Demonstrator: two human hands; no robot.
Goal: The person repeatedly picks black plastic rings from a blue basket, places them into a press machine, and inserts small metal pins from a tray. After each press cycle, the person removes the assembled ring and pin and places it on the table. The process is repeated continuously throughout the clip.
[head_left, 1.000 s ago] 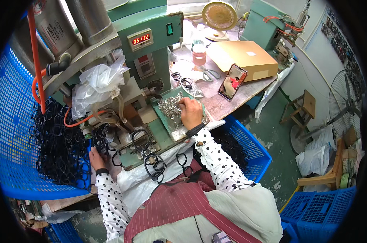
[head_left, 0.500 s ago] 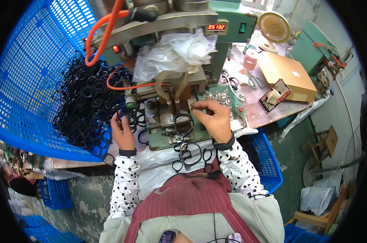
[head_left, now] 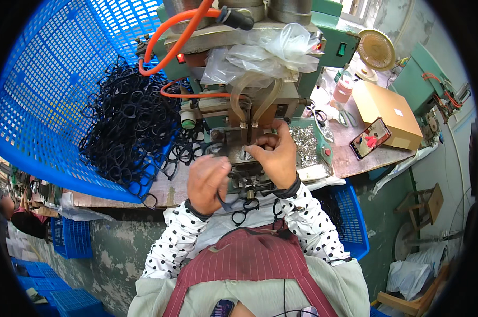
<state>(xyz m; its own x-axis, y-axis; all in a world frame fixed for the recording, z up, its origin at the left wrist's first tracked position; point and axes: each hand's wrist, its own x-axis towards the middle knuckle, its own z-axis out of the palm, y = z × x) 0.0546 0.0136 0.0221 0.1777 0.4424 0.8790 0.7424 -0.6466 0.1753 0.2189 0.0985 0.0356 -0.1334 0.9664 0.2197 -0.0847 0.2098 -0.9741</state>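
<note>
Cardboard box [head_left: 379, 108], label [head_left: 398, 112] illegible, fingers [head_left: 261, 154] at press [head_left: 287, 95]

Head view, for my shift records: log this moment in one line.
left hand: blurred, near press | right hand: near tubes | black loops: heaped in basket

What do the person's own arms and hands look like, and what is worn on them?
The left hand and the right hand are bare, without gloves. Both sleeves are white with scattered black dots and end in narrow, dark cuffs.
</note>
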